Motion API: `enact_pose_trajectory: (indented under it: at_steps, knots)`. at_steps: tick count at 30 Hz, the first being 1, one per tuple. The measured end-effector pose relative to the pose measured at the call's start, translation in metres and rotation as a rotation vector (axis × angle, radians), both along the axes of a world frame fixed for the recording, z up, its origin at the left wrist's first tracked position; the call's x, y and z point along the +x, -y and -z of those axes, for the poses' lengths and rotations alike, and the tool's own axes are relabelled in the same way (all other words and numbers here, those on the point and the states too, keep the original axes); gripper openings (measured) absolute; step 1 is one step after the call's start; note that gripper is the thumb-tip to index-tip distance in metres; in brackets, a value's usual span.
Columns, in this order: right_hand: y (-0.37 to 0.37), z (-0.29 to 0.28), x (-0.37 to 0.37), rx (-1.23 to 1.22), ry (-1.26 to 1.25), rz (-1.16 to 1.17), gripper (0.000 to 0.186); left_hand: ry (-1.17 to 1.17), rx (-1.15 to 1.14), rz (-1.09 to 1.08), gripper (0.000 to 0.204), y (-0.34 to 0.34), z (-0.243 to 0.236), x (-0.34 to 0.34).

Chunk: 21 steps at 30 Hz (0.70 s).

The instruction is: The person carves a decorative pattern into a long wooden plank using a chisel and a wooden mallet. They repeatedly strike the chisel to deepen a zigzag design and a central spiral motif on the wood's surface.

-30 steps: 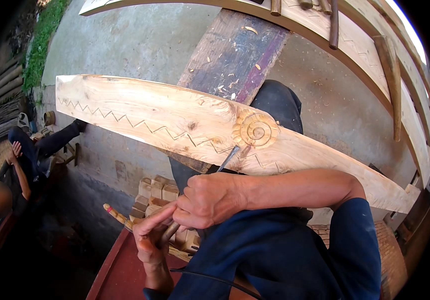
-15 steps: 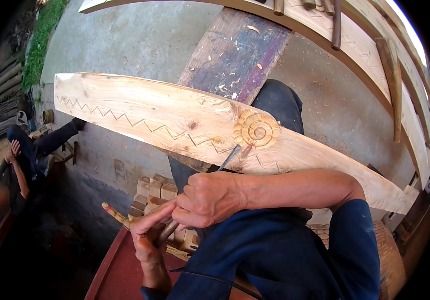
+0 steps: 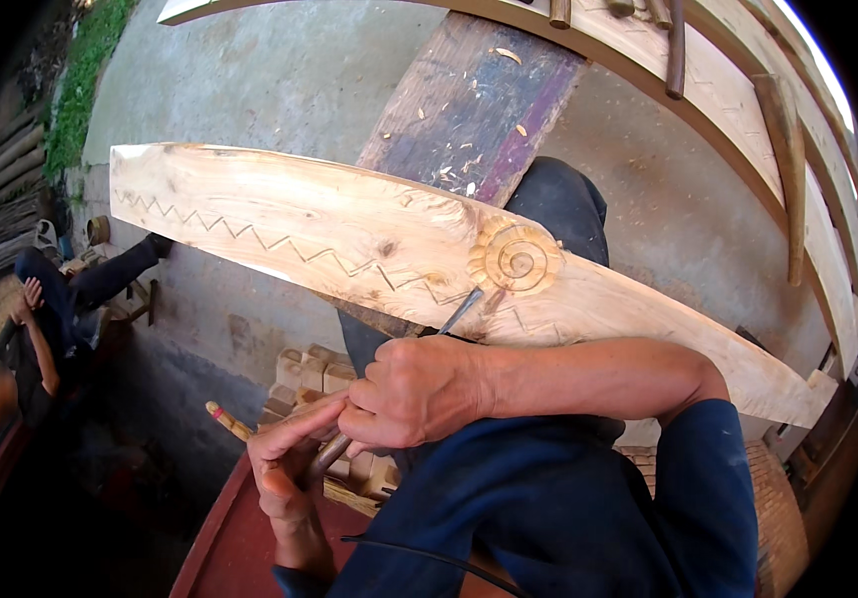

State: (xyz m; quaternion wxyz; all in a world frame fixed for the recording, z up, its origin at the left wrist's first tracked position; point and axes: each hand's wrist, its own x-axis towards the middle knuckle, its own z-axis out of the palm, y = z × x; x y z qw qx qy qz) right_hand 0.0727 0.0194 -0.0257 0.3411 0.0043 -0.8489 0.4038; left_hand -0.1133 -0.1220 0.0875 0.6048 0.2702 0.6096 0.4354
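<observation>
A long pale wooden board (image 3: 279,209) lies across my legs, with a carved spiral rosette (image 3: 520,259) and a zigzag line cut along its near side. My right hand (image 3: 414,394) is closed round the shaft of a carving chisel (image 3: 461,311). The metal blade's tip touches the board just below the rosette, at the zigzag. My left hand (image 3: 294,458) is on the chisel's wooden handle further back, its fingers stretched along it and its palm near the handle's end. The fingers of my right hand partly hide the shaft.
A worn plank (image 3: 469,100) with wood chips supports the board's far side. Curved timbers (image 3: 648,75) with wooden-handled tools and a mallet (image 3: 783,169) stand at upper right. Cut wooden blocks (image 3: 314,374) lie below the board. Another person (image 3: 45,329) sits at far left.
My left hand has shifted slightly left along with the chisel's handle. The blade tip stays at nearly the same place on the board.
</observation>
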Motion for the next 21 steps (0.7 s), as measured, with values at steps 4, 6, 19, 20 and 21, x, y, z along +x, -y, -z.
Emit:
enact_pose_trajectory:
  at_steps: [4,6,19,20,21]
  knots:
    - [-0.001,-0.001,-0.001,-0.002,0.018,0.033,0.04,0.04,-0.024,0.0,0.115,-0.007,-0.002,-0.005]
    - [0.0,0.0,-0.002,-0.003,0.033,0.041,0.039,0.054,-0.039,0.006,0.115,-0.009,-0.002,-0.009]
    - [-0.002,0.002,-0.003,-0.079,0.09,0.061,0.037,0.143,-0.099,0.054,0.119,-0.024,0.003,-0.022]
    - [-0.003,0.002,-0.003,-0.083,0.084,0.065,0.037,0.154,-0.094,0.05,0.119,-0.023,0.004,-0.023]
    - [-0.002,0.003,-0.004,-0.076,0.091,0.063,0.037,0.165,-0.09,0.047,0.12,-0.02,0.005,-0.024]
